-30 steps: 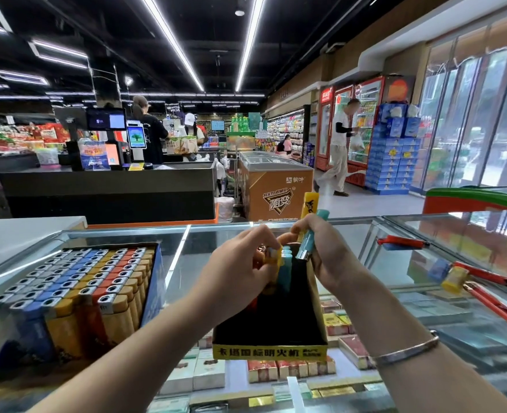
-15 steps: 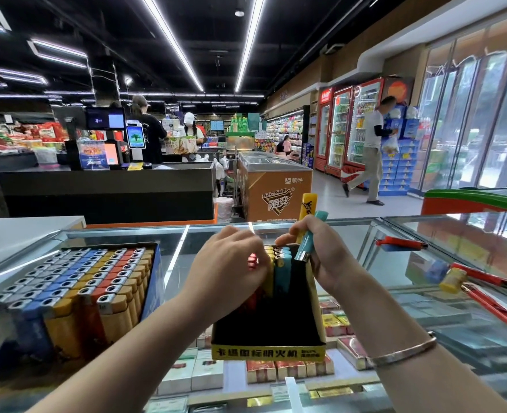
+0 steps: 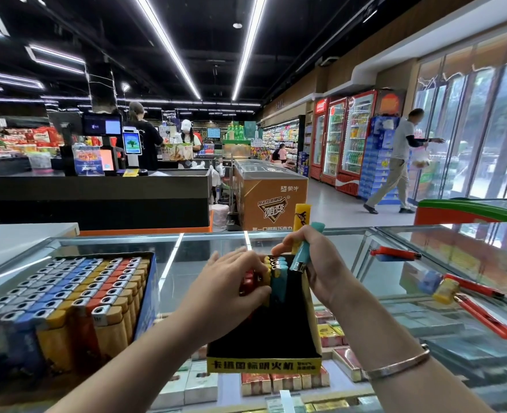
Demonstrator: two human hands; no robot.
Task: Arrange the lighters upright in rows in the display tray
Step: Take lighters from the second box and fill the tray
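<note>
A black display tray [image 3: 264, 350] with a yellow front strip stands on the glass counter [image 3: 186, 263]. Red, yellow and teal lighters [image 3: 277, 274] stand upright at its far end. My left hand [image 3: 231, 289] presses against the red and yellow ones, thumb on their near side. My right hand [image 3: 320, 266] grips a teal lighter [image 3: 307, 248] and a yellow lighter [image 3: 301, 217], both head down, above the tray's right far corner.
A blue tray [image 3: 147, 296] packed with rows of grey, blue, yellow and orange lighters sits at the left. Red utility knives [image 3: 395, 254] and a small yellow item [image 3: 446, 290] lie on the glass at the right. A checkout counter, freezer and people stand beyond.
My left hand has slid down onto the standing lighters and now presses them together. My right hand has barely moved with its two lighters. A person in the background walked right.
</note>
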